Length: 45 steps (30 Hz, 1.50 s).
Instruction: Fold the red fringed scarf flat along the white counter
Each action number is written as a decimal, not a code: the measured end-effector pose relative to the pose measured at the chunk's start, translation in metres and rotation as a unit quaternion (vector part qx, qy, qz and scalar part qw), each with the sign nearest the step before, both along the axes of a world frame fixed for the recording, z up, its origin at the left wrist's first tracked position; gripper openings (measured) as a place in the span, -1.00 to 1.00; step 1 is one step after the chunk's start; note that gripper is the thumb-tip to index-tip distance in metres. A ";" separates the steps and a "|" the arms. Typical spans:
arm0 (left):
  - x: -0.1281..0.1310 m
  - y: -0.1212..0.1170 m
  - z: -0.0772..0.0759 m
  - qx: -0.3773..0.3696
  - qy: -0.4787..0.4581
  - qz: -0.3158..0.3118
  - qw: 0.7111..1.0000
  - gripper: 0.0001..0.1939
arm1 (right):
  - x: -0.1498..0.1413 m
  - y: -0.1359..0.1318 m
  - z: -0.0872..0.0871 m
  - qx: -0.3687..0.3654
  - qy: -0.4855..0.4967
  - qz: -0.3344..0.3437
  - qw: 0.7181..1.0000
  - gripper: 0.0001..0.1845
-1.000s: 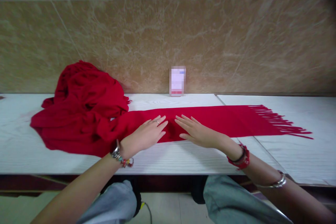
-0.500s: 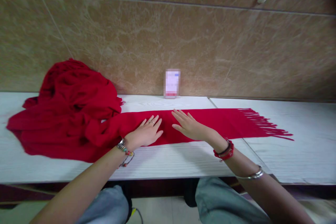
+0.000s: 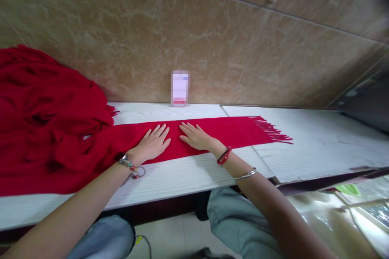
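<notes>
The red fringed cloth (image 3: 231, 131) lies lengthwise on the white table (image 3: 182, 174), and it looks only partly laid out. Its right stretch is done, as far as can be judged: flat, narrow, with fairly straight near and far edges, ending at the right in a fringe (image 3: 270, 130) whose strands fan out a little unevenly. The left portion is not yet spread; it sits in a bunched heap (image 3: 51, 101) of loose folds that runs out of view at the left. Between the two, the left hand (image 3: 152, 143) and right hand (image 3: 197, 136) rest palms down on the flat part, fingers extended, the grip of each open and closed on nothing. What is left seems to be the heaped portion.
</notes>
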<state>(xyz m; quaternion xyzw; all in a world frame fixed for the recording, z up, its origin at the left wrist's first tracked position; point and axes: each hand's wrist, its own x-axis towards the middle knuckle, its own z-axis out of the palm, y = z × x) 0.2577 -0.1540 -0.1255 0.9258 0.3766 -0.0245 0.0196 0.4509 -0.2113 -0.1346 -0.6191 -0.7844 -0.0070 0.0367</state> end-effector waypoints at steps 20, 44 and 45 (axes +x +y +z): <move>0.016 0.017 0.022 -0.060 0.066 0.010 0.996 -0.37 | 0.198 -0.047 -0.002 0.021 -0.077 -0.197 0.977 -0.59; 0.043 0.015 -0.004 0.027 -0.036 0.037 0.998 -0.43 | 0.210 -0.035 -0.004 -0.024 -0.109 -0.150 0.982 -0.59; 0.044 0.015 -0.005 0.027 -0.035 0.038 0.998 -0.43 | 0.218 -0.039 -0.003 -0.014 -0.116 -0.157 0.981 -0.63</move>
